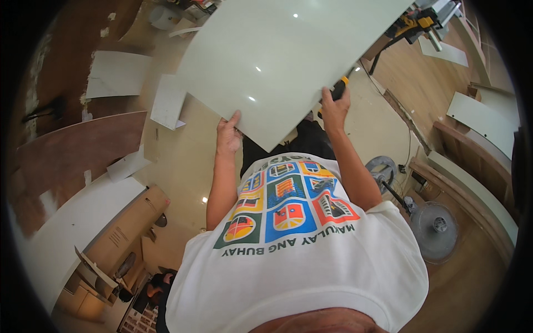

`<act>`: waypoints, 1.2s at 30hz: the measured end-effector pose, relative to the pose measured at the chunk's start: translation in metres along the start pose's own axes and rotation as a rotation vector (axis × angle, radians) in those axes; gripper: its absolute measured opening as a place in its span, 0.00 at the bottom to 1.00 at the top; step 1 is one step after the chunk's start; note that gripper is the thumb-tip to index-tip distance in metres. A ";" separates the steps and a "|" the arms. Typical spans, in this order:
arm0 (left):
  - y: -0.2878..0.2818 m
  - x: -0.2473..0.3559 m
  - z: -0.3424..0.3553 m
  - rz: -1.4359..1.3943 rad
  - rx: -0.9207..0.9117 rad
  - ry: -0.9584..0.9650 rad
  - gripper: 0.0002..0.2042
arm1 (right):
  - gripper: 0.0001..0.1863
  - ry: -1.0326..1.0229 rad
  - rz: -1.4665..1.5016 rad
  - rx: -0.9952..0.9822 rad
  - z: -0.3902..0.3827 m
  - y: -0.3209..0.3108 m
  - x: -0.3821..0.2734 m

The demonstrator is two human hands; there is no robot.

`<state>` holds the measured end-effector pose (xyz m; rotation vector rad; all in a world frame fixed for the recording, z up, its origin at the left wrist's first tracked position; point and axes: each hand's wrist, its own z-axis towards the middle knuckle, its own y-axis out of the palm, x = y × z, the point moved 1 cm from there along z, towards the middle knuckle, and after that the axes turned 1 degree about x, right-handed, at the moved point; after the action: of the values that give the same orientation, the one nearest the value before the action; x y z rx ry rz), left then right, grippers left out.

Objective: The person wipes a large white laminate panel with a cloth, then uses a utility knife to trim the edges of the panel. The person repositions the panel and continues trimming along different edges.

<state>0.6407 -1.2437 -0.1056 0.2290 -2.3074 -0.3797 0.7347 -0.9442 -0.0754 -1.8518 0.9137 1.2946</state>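
Observation:
A large glossy white panel (266,61) fills the top middle, one corner pointing toward my waist. My left hand (228,133) grips its lower-left edge, thumb on top, fingers mostly hidden beneath. Against the panel's right edge, my right hand (335,108) is closed round a yellow-and-black hand tool (342,83) with a short metal end; whether it also grips the panel is hard to tell. My dark trousers show below the panel.
Offcuts (116,75) and a brown board (83,144) lie left, beside cardboard (130,216). At right are a standing fan (436,233), timber lengths (472,150), white boards (480,119) and a cable. A yellow-and-black machine (413,25) stands upper right.

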 end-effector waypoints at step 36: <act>0.055 0.229 0.219 0.992 -0.576 0.181 0.25 | 0.23 0.132 -0.258 0.083 -0.083 0.165 -0.073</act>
<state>0.3216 -1.2118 -0.0770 -1.0707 -1.7602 -0.4428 0.6150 -1.0874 -0.0073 -1.9343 0.7536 0.9743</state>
